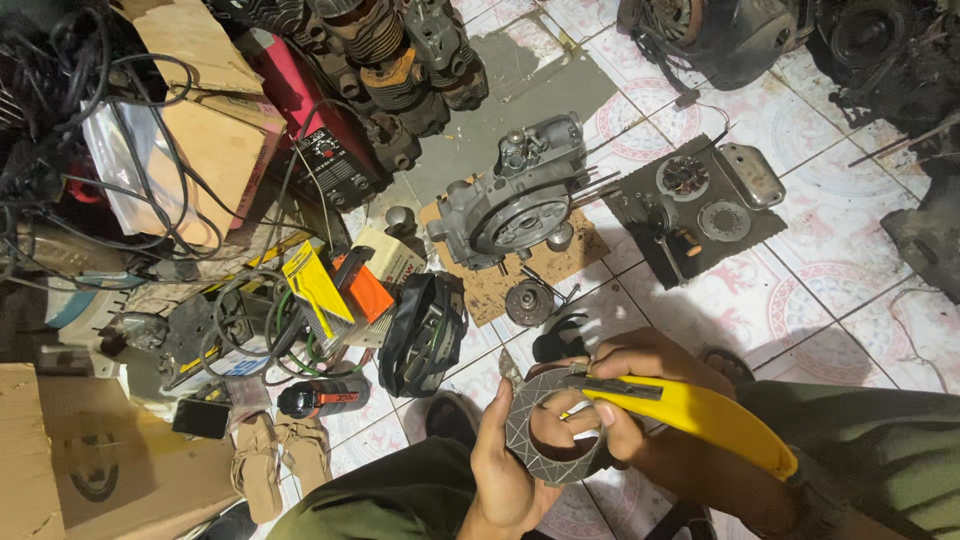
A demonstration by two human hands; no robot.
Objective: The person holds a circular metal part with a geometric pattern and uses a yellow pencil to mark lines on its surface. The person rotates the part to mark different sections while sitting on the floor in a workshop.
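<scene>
Hands are clamped at six o'clock: a grey ring (545, 425) is gripped by the left hand (505, 465), a yellow-handled knife (690, 410) by the right hand (625, 390).

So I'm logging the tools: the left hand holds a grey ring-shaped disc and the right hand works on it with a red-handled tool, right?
Not quite: the handle is yellow, not red. In the head view the left hand holds the grey ring-shaped disc, and the right hand holds the yellow-handled tool against it.
</scene>
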